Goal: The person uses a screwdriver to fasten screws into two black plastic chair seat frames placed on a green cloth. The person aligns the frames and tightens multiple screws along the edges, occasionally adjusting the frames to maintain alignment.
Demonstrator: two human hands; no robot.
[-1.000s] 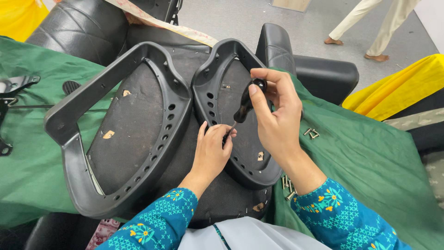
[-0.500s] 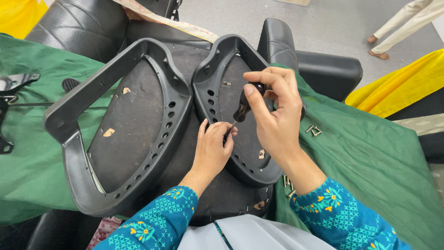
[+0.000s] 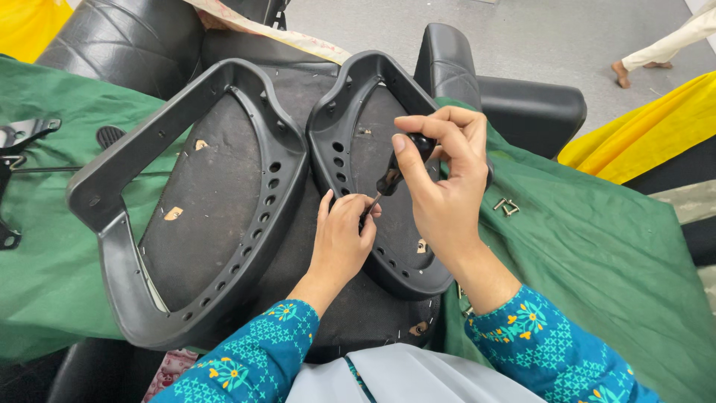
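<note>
My right hand (image 3: pixel 444 183) grips the black handle of a screwdriver (image 3: pixel 399 168), its shaft pointing down at the inner rim of the right black plastic armrest frame (image 3: pixel 350 97). My left hand (image 3: pixel 341 239) pinches the screwdriver's tip against one of the frame's holes; a screw there is too small to make out. A second, larger black armrest frame (image 3: pixel 127 254) lies to the left. Both rest on the dark fabric underside of a chair seat (image 3: pixel 216 201).
Green cloth (image 3: pixel 589 246) covers the surface on both sides, with small metal screws (image 3: pixel 506 207) lying on its right part. Black padded chair parts (image 3: pixel 127 37) sit behind. Yellow cloth (image 3: pixel 649 127) lies at right. Another person's bare feet (image 3: pixel 620 72) stand on the grey floor.
My right hand has turned slightly on the screwdriver handle; both hands stay at the same hole. The other person's feet have moved right.
</note>
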